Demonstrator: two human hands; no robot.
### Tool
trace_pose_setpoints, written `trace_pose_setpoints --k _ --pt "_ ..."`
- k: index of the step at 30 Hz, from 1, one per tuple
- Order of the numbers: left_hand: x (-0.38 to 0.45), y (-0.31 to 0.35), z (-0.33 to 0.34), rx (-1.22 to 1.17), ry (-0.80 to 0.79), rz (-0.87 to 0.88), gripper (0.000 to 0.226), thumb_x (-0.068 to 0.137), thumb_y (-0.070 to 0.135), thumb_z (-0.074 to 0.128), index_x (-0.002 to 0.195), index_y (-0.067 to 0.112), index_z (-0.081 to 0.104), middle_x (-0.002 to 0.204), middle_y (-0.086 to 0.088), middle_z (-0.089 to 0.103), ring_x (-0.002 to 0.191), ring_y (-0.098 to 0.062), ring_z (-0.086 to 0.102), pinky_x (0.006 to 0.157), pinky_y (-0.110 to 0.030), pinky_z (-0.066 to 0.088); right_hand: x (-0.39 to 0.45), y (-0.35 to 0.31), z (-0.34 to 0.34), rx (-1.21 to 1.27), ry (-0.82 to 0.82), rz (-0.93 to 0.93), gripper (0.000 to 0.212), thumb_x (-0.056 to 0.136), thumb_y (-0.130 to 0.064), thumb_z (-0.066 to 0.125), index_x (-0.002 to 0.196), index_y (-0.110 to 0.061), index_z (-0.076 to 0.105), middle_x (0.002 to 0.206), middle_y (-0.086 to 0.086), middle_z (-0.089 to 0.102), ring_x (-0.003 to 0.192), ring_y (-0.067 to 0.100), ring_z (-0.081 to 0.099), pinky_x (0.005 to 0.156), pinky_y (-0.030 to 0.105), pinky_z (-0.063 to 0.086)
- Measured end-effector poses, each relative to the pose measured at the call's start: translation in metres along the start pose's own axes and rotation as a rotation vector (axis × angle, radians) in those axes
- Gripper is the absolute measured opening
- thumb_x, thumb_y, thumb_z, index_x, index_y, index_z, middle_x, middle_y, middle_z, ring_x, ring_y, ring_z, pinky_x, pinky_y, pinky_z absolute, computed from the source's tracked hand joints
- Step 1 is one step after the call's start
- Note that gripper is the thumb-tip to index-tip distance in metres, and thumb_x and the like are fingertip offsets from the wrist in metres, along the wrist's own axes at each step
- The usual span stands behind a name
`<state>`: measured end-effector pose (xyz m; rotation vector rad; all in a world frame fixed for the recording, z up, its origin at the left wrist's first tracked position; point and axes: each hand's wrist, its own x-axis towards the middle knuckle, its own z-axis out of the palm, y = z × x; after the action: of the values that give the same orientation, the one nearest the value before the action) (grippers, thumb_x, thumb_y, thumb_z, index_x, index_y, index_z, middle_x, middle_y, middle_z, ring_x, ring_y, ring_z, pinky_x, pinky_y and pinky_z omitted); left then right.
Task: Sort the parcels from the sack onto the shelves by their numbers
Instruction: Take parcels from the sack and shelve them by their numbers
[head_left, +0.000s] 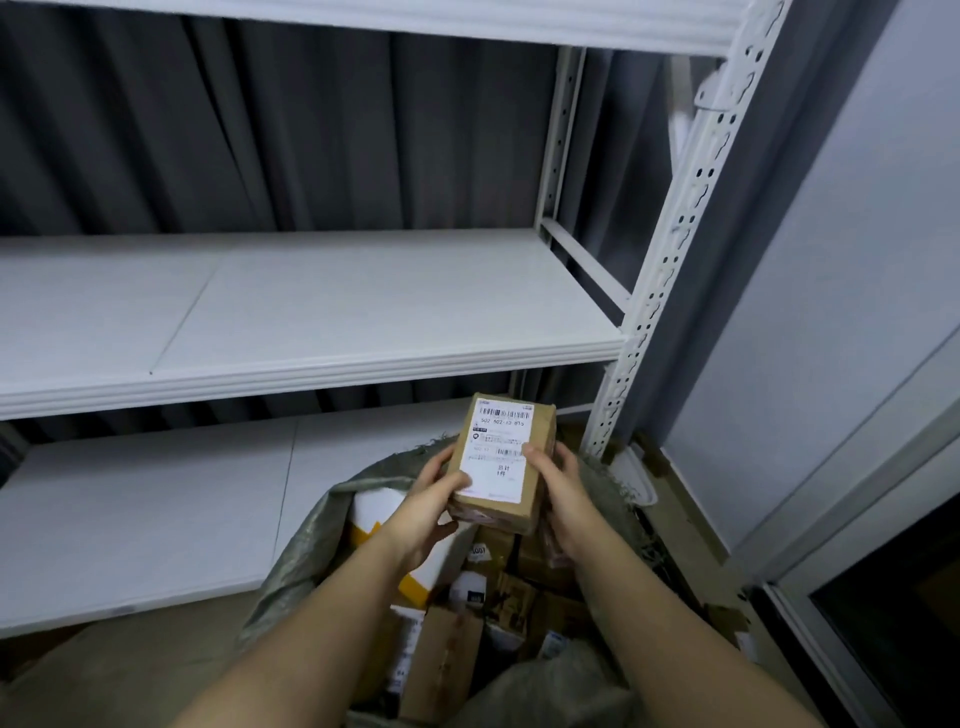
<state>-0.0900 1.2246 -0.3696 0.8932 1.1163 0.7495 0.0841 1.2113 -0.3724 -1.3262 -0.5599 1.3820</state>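
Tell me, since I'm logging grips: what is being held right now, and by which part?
A small cardboard parcel, gripped at its lower side edges by the left hand and right hand.

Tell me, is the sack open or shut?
Open: the sack has its mouth spread wide, with parcels visible inside.

Dim, cool, flat indoor light, soft shadow under the shelves (311, 364), wide-angle bowing at edges, slight overall softness.

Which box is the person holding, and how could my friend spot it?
Find the open grey sack below the white shelves. Above it, the left hand and right hand hold a small brown box. Only it is lifted, its white barcode label facing up.
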Motion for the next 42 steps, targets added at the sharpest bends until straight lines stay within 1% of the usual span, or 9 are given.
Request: trace_pose_setpoints --k 4,7,16,23,29,35,37,40,42 --pt "0.000 0.005 0.001 0.083 -0.010 0.026 0.045 0.092 0.018 0.053 0.131 0.035 0.041 0.119 0.003 0.063 0.107 -0.016 0.058 0.085 -0.034 0.046 -0.001 -0.013 -0.003 -0.231 0.001 -0.122 0.096 0.078 -0.017 0.077 0.149 -0.032 0.015 0.147 0.001 0.042 0.114 0.017 0.050 0.095 0.039 0.045" --pt "0.000 0.015 0.000 0.078 -0.001 0.034 0.046 0.093 0.048 0.047 0.135 0.031 0.044 0.138 0.002 0.052 0.128 -0.017 0.044 0.108 -0.043 0.029 0.000 -0.017 -0.003 -0.435 -0.060 -0.258 0.111 0.072 -0.008 0.081 0.152 -0.031 0.008 0.153 -0.003 0.031 0.125 0.007 0.036 0.104 0.035 0.035" --pt "0.000 0.035 0.003 0.030 -0.055 0.043 0.083 0.073 0.081 0.042 0.145 0.040 0.030 0.154 0.000 0.030 0.141 -0.026 0.029 0.111 -0.053 0.027 -0.005 -0.020 -0.002 -0.708 -0.022 -0.552 0.121 0.069 -0.015 0.084 0.152 -0.036 -0.001 0.155 -0.006 0.025 0.137 0.005 0.025 0.109 0.031 0.027" --pt "0.006 0.033 0.009 -0.015 -0.053 0.025 0.073 0.075 0.077 0.046 0.133 0.033 0.048 0.129 -0.003 0.057 0.120 -0.020 0.052 0.108 -0.047 0.036 -0.005 -0.031 0.012 -0.500 -0.126 -0.417 0.079 0.083 -0.060 0.054 0.150 -0.041 0.016 0.155 -0.004 0.028 0.140 0.016 0.031 0.115 0.042 0.030" --pt "0.012 0.043 0.030 -0.055 0.006 0.046 0.054 0.087 0.072 0.034 0.109 0.033 0.064 0.114 -0.002 0.067 0.112 -0.020 0.057 0.107 -0.050 0.038 0.004 -0.046 0.011 -0.287 -0.018 -0.383 0.043 0.104 -0.029 0.036 0.147 -0.032 0.034 0.152 0.003 0.033 0.135 0.020 0.038 0.114 0.036 0.030" --pt "0.003 0.045 0.070 -0.008 -0.185 -0.026 0.071 0.080 0.082 0.024 0.083 0.035 0.078 0.089 0.001 0.075 0.086 -0.017 0.061 0.067 -0.028 0.043 -0.031 -0.056 -0.025 -0.125 0.105 -0.334 0.034 0.104 -0.026 0.035 0.138 -0.028 0.039 0.115 -0.006 0.056 0.095 0.001 0.055 0.062 0.008 0.048" --pt "-0.003 0.044 0.087 -0.004 -0.253 -0.043 0.076 0.076 0.084 0.028 0.083 0.028 0.078 0.094 -0.009 0.072 0.075 -0.021 0.063 0.065 -0.028 0.046 -0.053 -0.059 -0.039 -0.102 0.173 -0.348 0.032 0.104 -0.027 0.033 0.135 -0.023 0.043 0.119 0.001 0.059 0.098 0.006 0.059 0.070 0.013 0.051" --pt "-0.022 0.034 0.114 0.039 -0.316 -0.067 0.067 0.085 0.075 0.032 0.094 0.023 0.072 0.102 -0.005 0.074 0.099 -0.028 0.063 0.090 -0.039 0.045 -0.099 -0.053 -0.062 -0.082 0.318 -0.337 0.036 0.103 -0.034 0.031 0.135 -0.024 0.045 0.128 0.008 0.060 0.116 0.021 0.058 0.099 0.036 0.047" --pt "-0.040 0.022 0.130 0.094 -0.360 -0.040 0.057 0.086 0.071 0.037 0.094 0.026 0.070 0.084 0.007 0.076 0.091 -0.016 0.064 0.076 -0.035 0.046 -0.134 -0.045 -0.075 -0.051 0.397 -0.328 0.038 0.103 -0.042 0.030 0.132 -0.024 0.046 0.128 0.009 0.060 0.111 0.021 0.059 0.095 0.037 0.048"
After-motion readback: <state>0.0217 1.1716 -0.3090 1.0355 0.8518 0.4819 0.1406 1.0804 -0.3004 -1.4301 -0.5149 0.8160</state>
